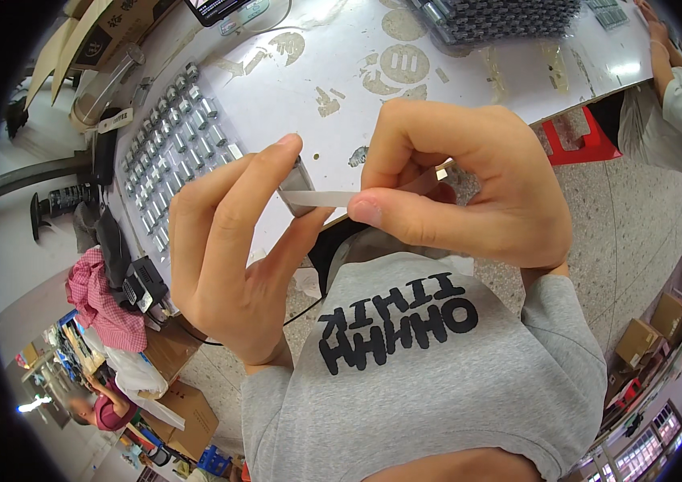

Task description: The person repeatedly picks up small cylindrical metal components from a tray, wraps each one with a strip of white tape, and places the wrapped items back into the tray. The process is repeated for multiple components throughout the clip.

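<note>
My left hand is raised over the near edge of the table. Its fingertips and thumb grip a small silver metal piece, which the fingers partly cover. Across that piece runs a narrow, pale translucent strip, seemingly tape. My right hand pinches the strip between thumb and curled index finger, and the strip is taut between the two hands. More of it shows behind the right thumb, near a small bright yellowish spot whose nature I cannot make out.
Rows of small silver cylindrical parts stand on the table at left. A dense batch of grey metal parts lies at the far right. Beyond the right edge are a red stool and another person's sleeve. A cardboard box stands far left.
</note>
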The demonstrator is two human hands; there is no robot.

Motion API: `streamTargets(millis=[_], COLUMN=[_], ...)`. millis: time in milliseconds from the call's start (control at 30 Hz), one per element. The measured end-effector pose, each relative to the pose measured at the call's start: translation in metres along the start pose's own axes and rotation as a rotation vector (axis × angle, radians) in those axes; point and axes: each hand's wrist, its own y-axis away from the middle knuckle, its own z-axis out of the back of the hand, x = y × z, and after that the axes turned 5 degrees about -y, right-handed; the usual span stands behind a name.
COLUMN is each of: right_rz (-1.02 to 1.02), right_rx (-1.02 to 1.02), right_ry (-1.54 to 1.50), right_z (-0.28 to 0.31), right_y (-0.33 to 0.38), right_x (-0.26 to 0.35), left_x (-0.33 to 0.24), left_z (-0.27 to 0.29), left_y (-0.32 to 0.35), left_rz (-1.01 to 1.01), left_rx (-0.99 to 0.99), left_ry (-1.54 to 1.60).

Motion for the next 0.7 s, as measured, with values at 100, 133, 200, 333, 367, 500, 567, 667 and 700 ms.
streamTargets(millis=[100, 133, 200, 333, 367, 500, 567, 667, 700], right_rz=[-0.017, -0.025, -0.039, -0.046, -0.048, -0.043, -0.082, -0.122, -0.133], right_rx=[-0.015, -0.02, -0.019, -0.012, -0.007, 0.008, 0.023, 0.052, 0.064], right_ry=[-0.035, -0.045, -0.067, -0.073, -0.066, -0.078, -0.125, -0.182, -0.199], right_z=[0.003, 0.003, 0.004, 0.005, 0.006, 0.008, 0.008, 0.008, 0.007], right_y=[0.001, 0.0, -0.001, -0.002, -0.002, -0.003, -0.003, -0.005, -0.005], right_x=[0.0, 0.0, -0.001, -0.003, -0.003, -0.005, -0.007, -0.008, -0.008], left_x=[-0.005, -0.004, -0.002, -0.004, -0.003, 0.003, 0.006, 0.007, 0.007], left_z=[0.002, 0.002, 0.002, 0.002, 0.002, 0.001, -0.001, 0.001, 0.003], left_y=[-0.001, -0.001, 0.0, 0.0, 0.0, 0.0, 0.002, 0.004, 0.004], left_rz=[0.019, 0.022, 0.021, 0.042, 0.021, -0.035, -0.034, -0.017, -0.014], left_rx=[0.005, 0.006, 0.01, 0.009, 0.023, 0.014, -0.004, 0.01, 0.023], left_ry=[0.013, 0.023, 0.05, 0.072, 0.082, 0.163, 0.215, 0.274, 0.292])
